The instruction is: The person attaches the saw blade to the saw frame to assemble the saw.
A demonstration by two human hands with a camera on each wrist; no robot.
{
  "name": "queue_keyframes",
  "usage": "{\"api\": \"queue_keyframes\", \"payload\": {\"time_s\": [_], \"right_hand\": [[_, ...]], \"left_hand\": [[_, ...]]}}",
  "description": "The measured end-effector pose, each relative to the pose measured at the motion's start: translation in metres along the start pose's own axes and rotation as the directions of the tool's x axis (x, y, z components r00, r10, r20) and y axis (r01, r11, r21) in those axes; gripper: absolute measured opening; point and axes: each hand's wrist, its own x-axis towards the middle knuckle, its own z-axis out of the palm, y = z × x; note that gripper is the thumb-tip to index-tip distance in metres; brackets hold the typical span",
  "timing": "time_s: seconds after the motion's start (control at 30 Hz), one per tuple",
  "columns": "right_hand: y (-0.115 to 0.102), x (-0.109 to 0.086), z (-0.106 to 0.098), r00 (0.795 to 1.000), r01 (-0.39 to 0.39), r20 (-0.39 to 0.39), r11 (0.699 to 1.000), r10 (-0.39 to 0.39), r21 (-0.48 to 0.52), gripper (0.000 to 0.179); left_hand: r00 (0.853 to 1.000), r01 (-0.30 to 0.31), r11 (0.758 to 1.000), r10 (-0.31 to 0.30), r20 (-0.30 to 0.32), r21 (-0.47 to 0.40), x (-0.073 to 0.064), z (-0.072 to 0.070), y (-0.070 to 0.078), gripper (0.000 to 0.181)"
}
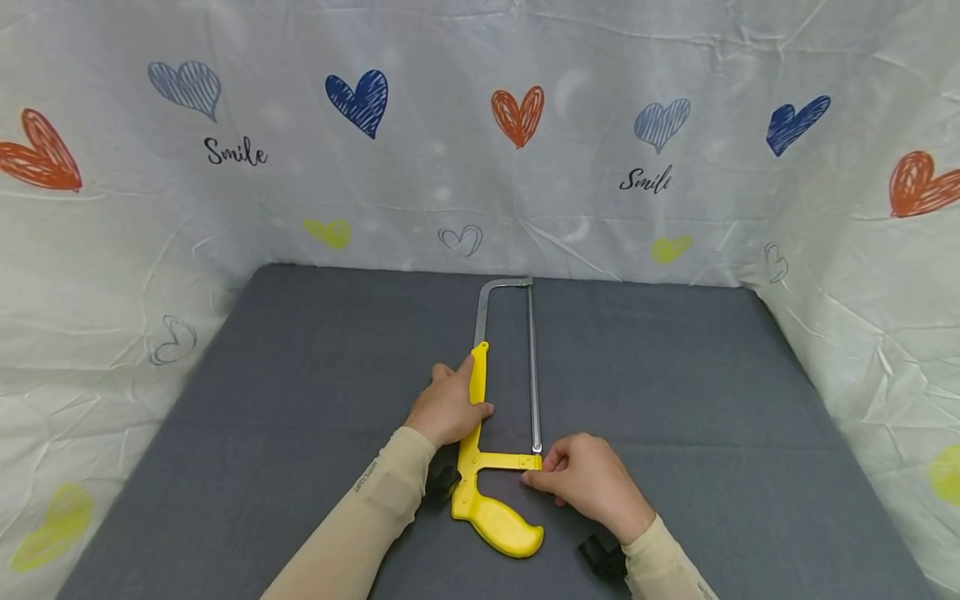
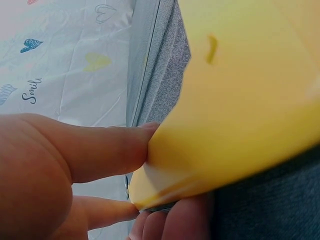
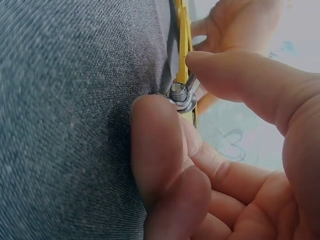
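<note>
A hacksaw (image 1: 506,527) with a yellow handle and a grey metal frame (image 1: 481,320) lies with its handle toward me. Its blade (image 1: 533,367) runs along the right side. My left hand (image 1: 448,404) grips the yellow part of the frame, thumb over it and fingers around the outer edge. At the yellow crosspiece's right end, my right hand (image 1: 596,479) pinches a wing nut (image 3: 187,104) between thumb and curled forefinger. The threaded bolt end (image 3: 178,91) shows at the nut's centre in the right wrist view.
A dark grey cloth (image 1: 675,400) covers the table under the saw. Behind and at both sides hangs a white curtain (image 1: 585,50) printed with hearts and lettering. Black wrist mounts (image 1: 602,557) sit beneath both forearms.
</note>
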Motion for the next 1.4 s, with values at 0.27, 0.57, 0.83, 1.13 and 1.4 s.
{"api": "queue_keyframes", "payload": {"time_s": [0.27, 0.57, 0.83, 1.13, 1.4], "right_hand": [[0.003, 0.0, -0.001, 0.999, 0.015, 0.03, 1.0, -0.015, 0.028, 0.03], [0.007, 0.001, -0.003, 0.998, 0.025, 0.047, 0.998, -0.028, 0.053, 0.028], [0.007, 0.001, -0.006, 0.997, 0.037, 0.061, 0.998, -0.041, 0.059, 0.026], [0.009, 0.002, -0.008, 0.994, 0.056, 0.092, 0.995, -0.063, 0.077, 0.021], [0.012, 0.003, -0.008, 0.991, 0.061, 0.111, 0.993, -0.071, 0.098, 0.018]], "left_hand": [[1.0, -0.001, 1.0, 0.001, 0.003, -0.003, 0.0, 0.0, 0.0, 0.091], [1.0, 0.002, 1.0, -0.002, 0.003, -0.006, 0.0, 0.001, 0.001, 0.092], [1.0, 0.006, 1.0, -0.006, 0.003, 0.0, -0.001, 0.001, 0.001, 0.092], [1.0, 0.002, 1.0, -0.002, 0.006, -0.003, 0.0, 0.0, 0.0, 0.092], [1.0, -0.009, 1.0, 0.009, 0.009, -0.02, 0.0, 0.001, -0.001, 0.093]]}}
